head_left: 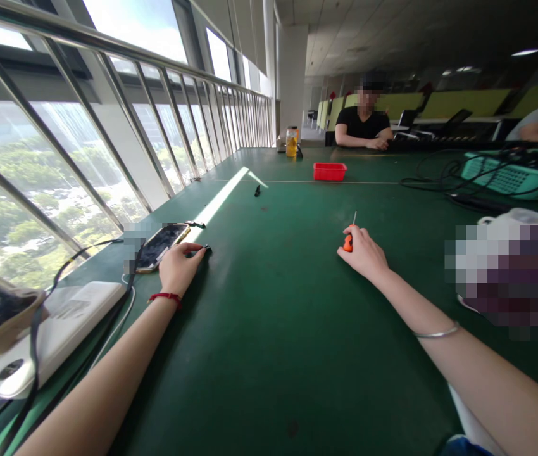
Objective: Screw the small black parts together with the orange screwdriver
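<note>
My left hand (180, 266) rests on the green table (273, 304) with its fingers closed over a small black part (201, 251). A phone (161, 244) lies just left of that hand. My right hand (364, 253) is closed round the orange handle of a small screwdriver (349, 239), whose thin metal shaft points up and away from me. A red string is on my left wrist and a silver bangle on my right forearm.
A red tray (329, 171) sits far ahead, with a small black piece (257, 190) nearer. A white power bank (50, 335) with cables lies at the left edge by the window railing. A jar (291, 141), a laptop (511, 174) and two seated people are at the far end.
</note>
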`<state>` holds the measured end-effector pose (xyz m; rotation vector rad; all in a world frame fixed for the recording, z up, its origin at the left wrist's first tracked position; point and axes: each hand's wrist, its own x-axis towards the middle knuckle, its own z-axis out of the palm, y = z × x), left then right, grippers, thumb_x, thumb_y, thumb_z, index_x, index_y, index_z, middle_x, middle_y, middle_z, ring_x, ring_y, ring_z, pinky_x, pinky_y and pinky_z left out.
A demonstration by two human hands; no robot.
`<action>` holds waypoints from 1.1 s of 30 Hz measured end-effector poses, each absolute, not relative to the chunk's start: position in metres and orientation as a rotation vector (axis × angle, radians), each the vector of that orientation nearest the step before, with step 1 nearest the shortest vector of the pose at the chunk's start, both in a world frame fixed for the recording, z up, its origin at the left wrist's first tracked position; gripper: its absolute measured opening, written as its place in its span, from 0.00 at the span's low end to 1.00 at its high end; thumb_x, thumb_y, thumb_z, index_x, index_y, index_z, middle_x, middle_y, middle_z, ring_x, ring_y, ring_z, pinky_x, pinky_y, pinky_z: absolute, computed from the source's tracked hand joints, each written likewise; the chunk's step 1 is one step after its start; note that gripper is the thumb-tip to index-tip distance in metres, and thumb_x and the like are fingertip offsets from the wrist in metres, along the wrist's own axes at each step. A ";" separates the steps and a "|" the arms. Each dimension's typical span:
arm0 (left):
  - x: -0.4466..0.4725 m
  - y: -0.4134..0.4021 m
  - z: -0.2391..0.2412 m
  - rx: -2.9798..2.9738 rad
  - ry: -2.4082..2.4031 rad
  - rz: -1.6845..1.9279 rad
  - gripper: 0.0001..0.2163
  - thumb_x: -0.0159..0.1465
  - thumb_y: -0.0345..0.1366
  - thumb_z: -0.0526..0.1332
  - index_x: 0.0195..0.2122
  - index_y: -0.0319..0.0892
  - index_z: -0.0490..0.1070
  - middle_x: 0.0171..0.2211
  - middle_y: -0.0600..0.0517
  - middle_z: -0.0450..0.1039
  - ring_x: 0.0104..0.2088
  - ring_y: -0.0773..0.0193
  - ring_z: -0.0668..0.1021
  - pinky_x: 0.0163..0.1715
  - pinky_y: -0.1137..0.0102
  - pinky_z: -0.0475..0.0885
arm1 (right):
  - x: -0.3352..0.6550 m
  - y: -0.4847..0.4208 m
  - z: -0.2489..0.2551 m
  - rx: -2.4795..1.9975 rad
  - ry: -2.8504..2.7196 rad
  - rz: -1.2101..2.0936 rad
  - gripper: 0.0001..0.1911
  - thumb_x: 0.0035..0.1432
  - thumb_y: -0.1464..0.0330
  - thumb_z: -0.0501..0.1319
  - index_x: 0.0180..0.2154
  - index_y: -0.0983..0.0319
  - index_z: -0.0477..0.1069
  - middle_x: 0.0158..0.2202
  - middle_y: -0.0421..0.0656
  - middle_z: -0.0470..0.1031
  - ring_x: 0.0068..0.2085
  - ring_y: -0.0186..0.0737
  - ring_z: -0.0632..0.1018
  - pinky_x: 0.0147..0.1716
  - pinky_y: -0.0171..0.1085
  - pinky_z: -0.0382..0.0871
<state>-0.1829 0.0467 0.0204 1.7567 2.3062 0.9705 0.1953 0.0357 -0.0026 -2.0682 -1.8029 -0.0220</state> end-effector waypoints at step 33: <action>-0.183 0.046 0.020 1.725 2.198 1.072 0.14 0.51 0.43 0.59 0.34 0.40 0.76 0.34 0.47 0.78 0.39 0.55 0.77 0.40 0.67 0.70 | 0.196 0.037 -0.004 -2.045 -1.818 -0.026 0.20 0.53 0.63 0.56 0.48 0.60 0.60 0.46 0.48 0.66 0.38 0.43 0.73 0.29 0.38 0.66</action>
